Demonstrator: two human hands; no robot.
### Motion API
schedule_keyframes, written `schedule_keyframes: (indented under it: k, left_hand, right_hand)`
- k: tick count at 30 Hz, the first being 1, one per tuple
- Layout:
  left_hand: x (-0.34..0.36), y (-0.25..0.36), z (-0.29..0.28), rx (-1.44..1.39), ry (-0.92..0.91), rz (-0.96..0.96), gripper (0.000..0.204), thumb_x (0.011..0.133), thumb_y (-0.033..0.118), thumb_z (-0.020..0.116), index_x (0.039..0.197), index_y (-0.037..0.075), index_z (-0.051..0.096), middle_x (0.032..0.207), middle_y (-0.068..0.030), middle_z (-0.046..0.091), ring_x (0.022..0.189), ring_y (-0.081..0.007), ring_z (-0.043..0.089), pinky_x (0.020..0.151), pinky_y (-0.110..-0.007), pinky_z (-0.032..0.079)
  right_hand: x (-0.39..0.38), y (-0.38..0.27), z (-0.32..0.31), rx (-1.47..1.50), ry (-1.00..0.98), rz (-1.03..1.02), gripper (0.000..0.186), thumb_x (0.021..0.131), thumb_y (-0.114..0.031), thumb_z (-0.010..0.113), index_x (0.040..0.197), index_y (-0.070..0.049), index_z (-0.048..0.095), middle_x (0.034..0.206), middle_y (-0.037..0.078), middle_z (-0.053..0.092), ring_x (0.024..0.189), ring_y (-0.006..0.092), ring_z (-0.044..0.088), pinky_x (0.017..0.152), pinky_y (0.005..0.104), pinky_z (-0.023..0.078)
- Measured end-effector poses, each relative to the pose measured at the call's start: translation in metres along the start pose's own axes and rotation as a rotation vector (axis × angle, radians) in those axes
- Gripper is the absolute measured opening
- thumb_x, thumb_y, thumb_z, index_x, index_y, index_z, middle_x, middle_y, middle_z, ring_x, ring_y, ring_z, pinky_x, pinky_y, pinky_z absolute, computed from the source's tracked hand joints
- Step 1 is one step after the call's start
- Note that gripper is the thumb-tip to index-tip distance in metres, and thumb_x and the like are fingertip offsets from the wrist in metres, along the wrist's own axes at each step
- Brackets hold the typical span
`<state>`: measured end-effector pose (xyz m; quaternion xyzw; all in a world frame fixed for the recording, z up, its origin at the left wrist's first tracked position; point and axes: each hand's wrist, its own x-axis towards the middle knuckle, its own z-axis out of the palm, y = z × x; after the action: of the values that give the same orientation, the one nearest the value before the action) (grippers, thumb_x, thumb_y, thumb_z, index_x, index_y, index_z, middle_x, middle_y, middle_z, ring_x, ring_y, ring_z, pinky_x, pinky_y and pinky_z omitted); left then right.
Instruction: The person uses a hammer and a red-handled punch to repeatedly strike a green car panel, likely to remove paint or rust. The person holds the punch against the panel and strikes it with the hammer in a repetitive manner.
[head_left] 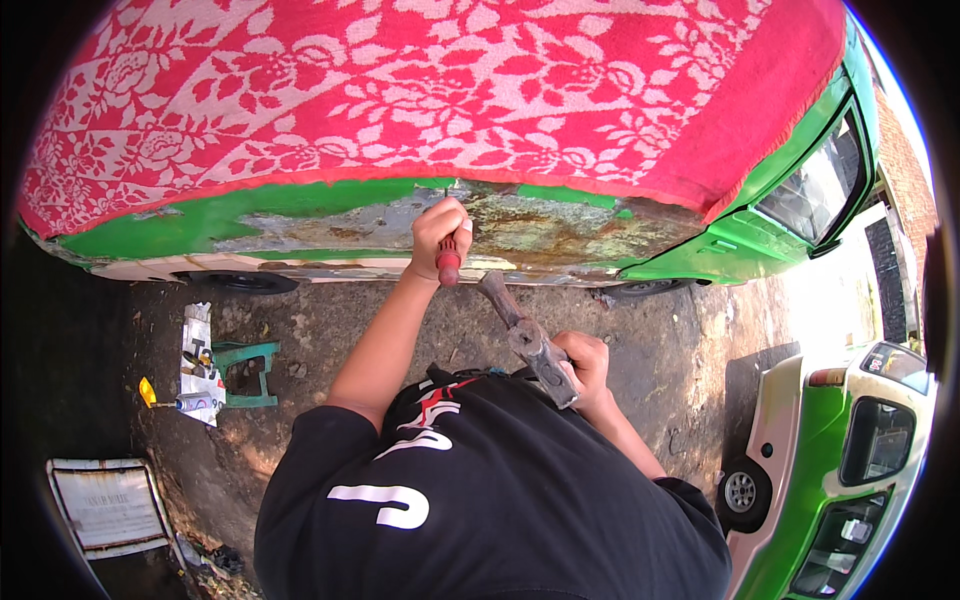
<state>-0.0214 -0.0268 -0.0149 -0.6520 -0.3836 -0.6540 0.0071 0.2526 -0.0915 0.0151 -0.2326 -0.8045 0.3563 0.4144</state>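
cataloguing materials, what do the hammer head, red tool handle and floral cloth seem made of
Hammer head: probably steel, dull, from its scuffed grey surface. Red tool handle: likely plastic, from rounded, faintly shiny end; painted wood possible. Floral cloth: perhaps matte terry, given fuzzy texture.

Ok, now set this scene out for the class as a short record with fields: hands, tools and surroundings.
Left hand: gripping red-handled tool, shaft toward worn side panel
Right hand: holding hammer, apart from that tool
Green vehicle: paint patchy
Cover: red floral cloth above the panel
Ground, left: green stool
Lower right: second vehicle, green and white
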Motion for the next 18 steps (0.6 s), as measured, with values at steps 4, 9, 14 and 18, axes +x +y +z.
schedule_keyframes:
  k: [4,9,14,18]
  left_hand:
    - [0.002,0.0,0.005,0.014,0.036,-0.025,0.034,0.09,0.014,0.057,0.064,-0.002,0.042,0.066,-0.0099,0.048,0.053,-0.0206,0.044,0.051,-0.032,0.037]
    - [0.002,-0.004,0.003,0.004,0.039,-0.047,0.029,0.087,0.008,0.058,0.065,-0.002,0.042,0.066,-0.0102,0.047,0.054,-0.0236,0.046,0.052,-0.033,0.039]
    - [0.004,0.002,0.007,0.023,0.033,-0.017,0.026,0.084,0.003,0.059,0.066,-0.002,0.041,0.066,-0.0101,0.046,0.055,-0.0233,0.044,0.052,-0.033,0.039]
    - [0.0,-0.003,0.01,0.044,0.03,-0.03,0.039,0.095,0.018,0.055,0.065,-0.002,0.039,0.066,-0.0095,0.046,0.055,-0.0196,0.043,0.052,-0.032,0.036]
  right_hand:
    - [0.002,0.009,0.0,-0.014,-0.07,-0.118,0.04,0.089,-0.04,0.06,0.074,-0.004,0.06,0.061,0.012,0.057,0.056,0.032,0.058,0.052,0.0396,0.043]
    - [0.005,-0.007,0.002,-0.213,-0.169,0.192,0.035,0.085,-0.037,0.068,0.074,-0.005,0.061,0.06,0.012,0.057,0.053,0.0313,0.057,0.051,0.0401,0.044]
    - [0.005,-0.004,0.007,-0.089,-0.085,-0.006,0.035,0.085,-0.038,0.069,0.074,-0.005,0.063,0.059,0.012,0.058,0.051,0.0314,0.056,0.051,0.0399,0.044]
    - [0.003,-0.013,0.003,-0.234,-0.171,0.266,0.035,0.085,-0.038,0.069,0.074,-0.005,0.063,0.06,0.012,0.058,0.053,0.0317,0.058,0.052,0.0399,0.045]
